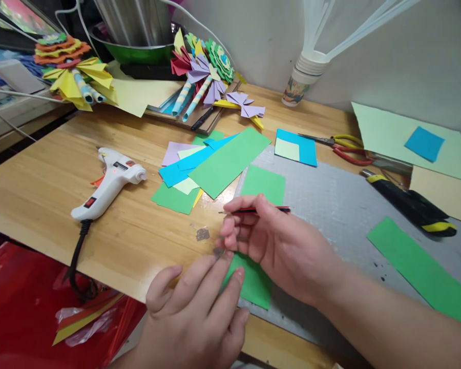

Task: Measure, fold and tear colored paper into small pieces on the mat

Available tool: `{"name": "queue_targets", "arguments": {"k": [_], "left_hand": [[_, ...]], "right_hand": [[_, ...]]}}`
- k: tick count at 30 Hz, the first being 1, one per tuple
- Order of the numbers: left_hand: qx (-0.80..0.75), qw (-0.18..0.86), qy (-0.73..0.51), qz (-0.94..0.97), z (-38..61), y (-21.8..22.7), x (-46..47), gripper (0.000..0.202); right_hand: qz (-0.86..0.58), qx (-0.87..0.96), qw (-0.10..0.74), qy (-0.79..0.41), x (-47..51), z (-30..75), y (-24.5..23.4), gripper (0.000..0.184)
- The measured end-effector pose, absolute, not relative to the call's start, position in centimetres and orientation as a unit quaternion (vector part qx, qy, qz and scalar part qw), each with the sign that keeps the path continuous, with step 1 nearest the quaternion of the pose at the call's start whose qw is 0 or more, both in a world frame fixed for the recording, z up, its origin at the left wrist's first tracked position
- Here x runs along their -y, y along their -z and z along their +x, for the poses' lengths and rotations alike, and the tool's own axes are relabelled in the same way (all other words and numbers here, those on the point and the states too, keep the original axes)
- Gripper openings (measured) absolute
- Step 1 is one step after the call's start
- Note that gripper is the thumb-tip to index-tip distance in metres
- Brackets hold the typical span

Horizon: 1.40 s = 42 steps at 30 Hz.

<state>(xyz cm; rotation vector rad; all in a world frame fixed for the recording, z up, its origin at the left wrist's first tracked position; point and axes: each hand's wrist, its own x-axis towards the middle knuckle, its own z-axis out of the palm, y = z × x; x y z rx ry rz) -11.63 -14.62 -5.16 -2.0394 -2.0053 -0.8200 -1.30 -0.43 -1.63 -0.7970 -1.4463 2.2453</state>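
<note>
My right hand (288, 246) holds a thin red-and-black pencil (282, 209) between thumb and fingers, its point toward the left. Below it lies a green paper piece (255, 287) on the grey cutting mat (322, 205). My left hand (200, 312) is stretched out, with its fingertips at the left edge of that green piece, close to the right hand's curled fingers. Another green square (267, 184) lies on the mat just beyond the right hand. Left of it is a loose pile of paper, topped by a long green strip (230, 164) and a blue strip (188, 163).
A white glue gun (109, 182) lies at left, its cord over the table edge. Scissors (349, 148) and a black-yellow utility knife (411, 205) lie at right, near a green strip (418, 266). Paper flowers (203, 72) and a paper cup (297, 84) holding white sticks stand behind.
</note>
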Motion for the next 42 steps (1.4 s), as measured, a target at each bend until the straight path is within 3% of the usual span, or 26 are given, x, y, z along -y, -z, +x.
{"name": "queue_targets", "arguments": {"k": [4, 10, 12, 18, 28, 42], "left_hand": [[0.662, 0.058, 0.261, -0.7, -12.1, 4.9, 14.2, 0.029], [0.66, 0.077, 0.267, -0.698, -12.0, 5.1, 13.7, 0.029], [0.666, 0.064, 0.272, -0.692, -12.0, 5.2, 13.5, 0.027], [0.66, 0.088, 0.284, -0.69, -12.1, 5.5, 13.4, 0.027], [0.655, 0.094, 0.29, -0.691, -12.4, 6.0, 13.9, 0.024], [0.65, 0.098, 0.299, -0.691, -12.4, 6.3, 13.3, 0.023]], "right_hand": [[-0.294, 0.494, 0.218, -0.788, -2.5, -2.6, 2.6, 0.038], [-0.353, 0.612, 0.35, -0.615, -6.0, -1.9, 3.6, 0.039], [-0.361, 0.637, 0.336, -0.593, -5.2, -1.4, 3.4, 0.037], [-0.36, 0.72, 0.206, -0.556, -0.9, -0.3, 2.7, 0.002], [-0.314, 0.789, 0.168, -0.501, -1.0, -0.2, 3.0, 0.015], [-0.318, 0.786, 0.155, -0.506, -0.9, -0.2, 3.0, 0.017]]}}
